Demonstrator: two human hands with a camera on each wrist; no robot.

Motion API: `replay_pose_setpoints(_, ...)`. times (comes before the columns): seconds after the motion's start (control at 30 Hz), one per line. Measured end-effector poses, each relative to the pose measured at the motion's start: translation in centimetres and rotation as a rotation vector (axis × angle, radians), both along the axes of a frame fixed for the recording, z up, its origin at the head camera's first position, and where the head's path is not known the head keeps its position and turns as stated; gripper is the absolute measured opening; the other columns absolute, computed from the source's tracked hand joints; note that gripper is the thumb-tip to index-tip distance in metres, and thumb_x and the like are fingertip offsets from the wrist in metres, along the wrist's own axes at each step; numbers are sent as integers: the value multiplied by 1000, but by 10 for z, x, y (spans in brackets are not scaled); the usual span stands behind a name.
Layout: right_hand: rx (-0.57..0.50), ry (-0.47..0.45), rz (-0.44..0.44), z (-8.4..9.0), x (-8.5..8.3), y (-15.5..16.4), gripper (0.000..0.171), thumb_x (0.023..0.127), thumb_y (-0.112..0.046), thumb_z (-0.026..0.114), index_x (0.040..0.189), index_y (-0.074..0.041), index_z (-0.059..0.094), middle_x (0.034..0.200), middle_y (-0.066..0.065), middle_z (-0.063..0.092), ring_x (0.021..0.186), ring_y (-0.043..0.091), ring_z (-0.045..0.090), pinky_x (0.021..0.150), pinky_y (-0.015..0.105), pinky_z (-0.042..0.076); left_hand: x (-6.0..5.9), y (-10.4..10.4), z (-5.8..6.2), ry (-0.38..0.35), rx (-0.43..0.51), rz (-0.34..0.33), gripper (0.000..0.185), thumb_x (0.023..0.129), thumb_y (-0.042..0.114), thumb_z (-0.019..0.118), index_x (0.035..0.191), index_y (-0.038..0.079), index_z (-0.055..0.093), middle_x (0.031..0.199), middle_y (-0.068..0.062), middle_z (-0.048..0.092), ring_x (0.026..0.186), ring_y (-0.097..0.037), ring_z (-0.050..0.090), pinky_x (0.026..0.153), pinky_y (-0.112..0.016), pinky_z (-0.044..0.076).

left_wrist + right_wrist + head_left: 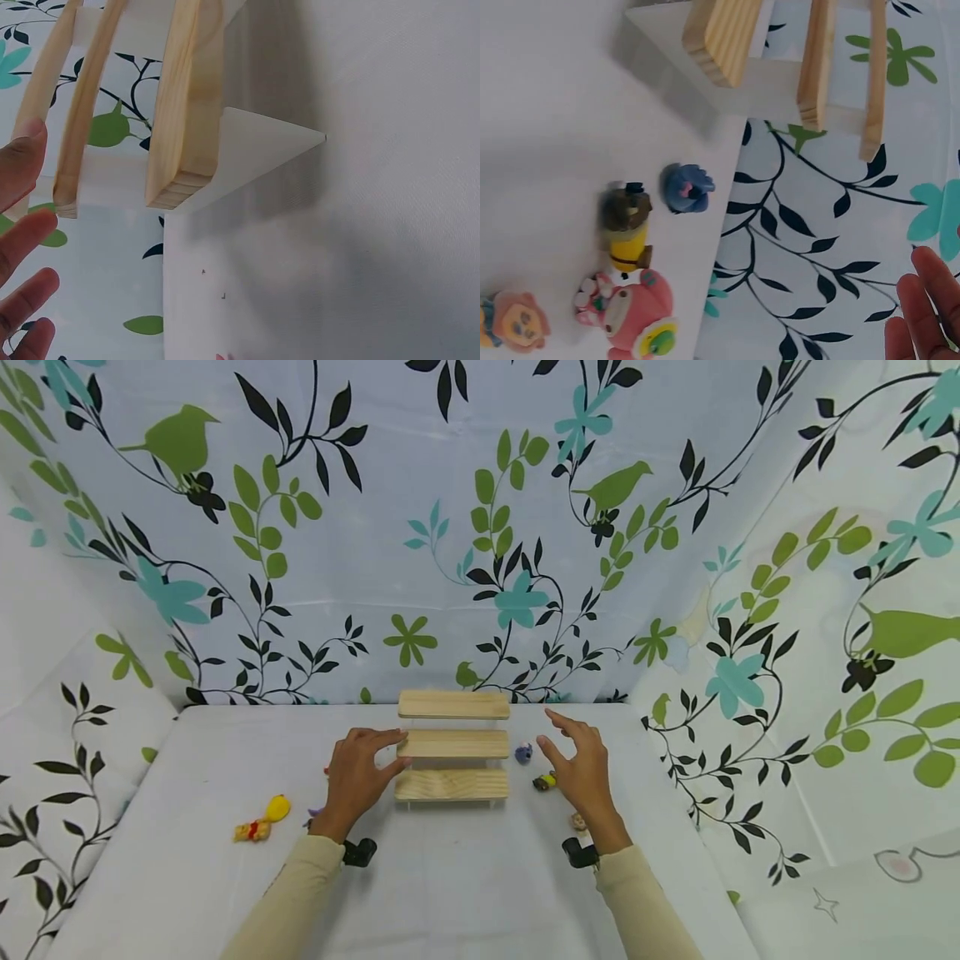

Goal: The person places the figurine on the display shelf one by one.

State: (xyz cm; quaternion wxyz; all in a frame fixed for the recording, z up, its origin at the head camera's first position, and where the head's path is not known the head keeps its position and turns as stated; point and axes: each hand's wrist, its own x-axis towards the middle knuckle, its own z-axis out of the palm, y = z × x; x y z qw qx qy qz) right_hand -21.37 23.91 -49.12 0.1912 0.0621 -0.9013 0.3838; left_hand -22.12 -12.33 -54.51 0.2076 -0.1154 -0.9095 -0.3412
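Note:
A three-step wooden display rack (452, 744) with pale side supports stands on the white table. My left hand (358, 779) is at its left end, fingertips and thumb right beside the middle board (86, 112). In the left wrist view the fingers are spread and the thumb overlaps the end of one board. My right hand (582, 772) hovers right of the rack, apart from it, with fingers and thumb parted and nothing between them. Below it are a small blue figurine (688, 188), a yellow-and-brown figurine (628, 229) and a pink figurine (641, 311).
A peach-faced figurine (517, 322) lies near the right wrist. On the left are a bear figurine (251, 832), a yellow balloon-like piece (277, 808) and a purple piece (312, 816) partly behind my left hand. A patterned curtain (450, 527) hangs behind the table (465, 893).

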Motion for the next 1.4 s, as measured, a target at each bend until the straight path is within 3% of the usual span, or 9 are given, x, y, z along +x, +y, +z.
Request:
replay_pose_setpoints(0.2,-74,-16,-17,-11,1,15,43,99,-27,78,142,-26,69,130,10,74,119,29,61,102,51,44,-4,-1,-4,-44,39,-12,52,81,30,93,129,15,79,138,-7,73,123,-39,63,100,-65,45)
replay_pose_setpoints(0.43,-109,-83,-69,-25,7,31,41,100,-27,77,140,-24,70,131,8,74,120,30,62,105,53,44,-9,0,-10,-66,102,-33,53,79,20,95,128,11,78,140,-10,72,123,-42,62,104,-68,43)
replay_pose_setpoints(0.67,-147,-173,-114,-36,10,43,42,100,-31,77,140,-27,69,134,7,72,124,29,59,111,54,43,-13,-1,-11,-103,88,11,51,81,22,94,129,15,78,136,-4,74,119,-40,62,100,-63,47)
replay_pose_setpoints(0.97,-126,-226,-148,-60,13,64,43,97,-26,80,139,-26,70,137,6,71,125,30,61,109,52,45,-14,0,-13,-88,68,49,50,77,27,96,124,17,81,124,-4,80,108,-37,63,88,-57,50)
replay_pose_setpoints(1.4,-117,-354,-125,-81,15,78,49,93,-13,83,140,-22,70,148,9,66,134,34,59,113,56,44,-9,-2,-16,-48,71,51,51,76,31,97,122,17,82,123,-3,80,105,-36,62,85,-55,48)
